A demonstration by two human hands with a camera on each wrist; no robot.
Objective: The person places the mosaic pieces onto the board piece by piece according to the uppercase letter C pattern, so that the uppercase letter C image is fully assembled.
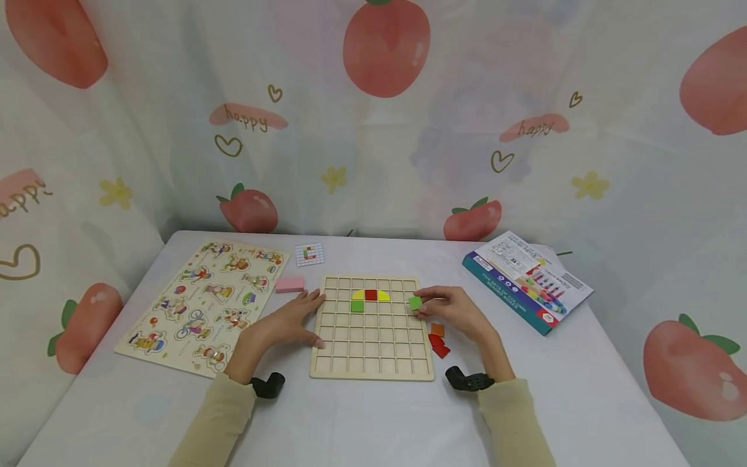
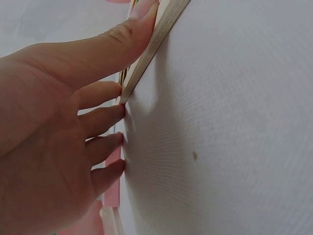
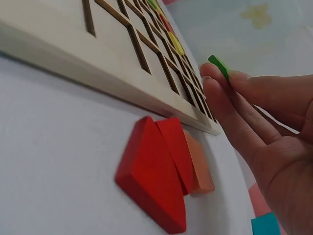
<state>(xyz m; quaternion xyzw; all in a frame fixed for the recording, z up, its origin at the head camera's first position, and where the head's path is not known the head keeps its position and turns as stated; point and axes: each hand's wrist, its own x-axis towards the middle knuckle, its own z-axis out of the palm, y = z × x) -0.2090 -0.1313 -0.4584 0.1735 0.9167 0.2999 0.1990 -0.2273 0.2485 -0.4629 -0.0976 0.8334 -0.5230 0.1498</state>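
A wooden grid board (image 1: 371,370) lies flat on the table between the hands. In its upper rows sit a red square tile (image 1: 370,295), a yellow curved-edged tile on either side of it, and a green square tile (image 1: 356,307) below the left yellow one. My left hand (image 1: 283,322) touches the board's left edge, thumb on the rim and fingers spread toward the far corner. Over the right edge, my right hand (image 1: 454,310) pinches another green tile (image 3: 218,66) between thumb and fingertips. Beside that edge lie red tiles (image 3: 149,178) and an orange tile (image 3: 198,166).
To the left is a cartoon picture board (image 1: 218,292), with a pink block (image 1: 290,284) between it and the grid board. A small pattern card (image 1: 309,254) lies behind. At the back right rests a printed box (image 1: 525,279). A patterned cloth hangs behind the table.
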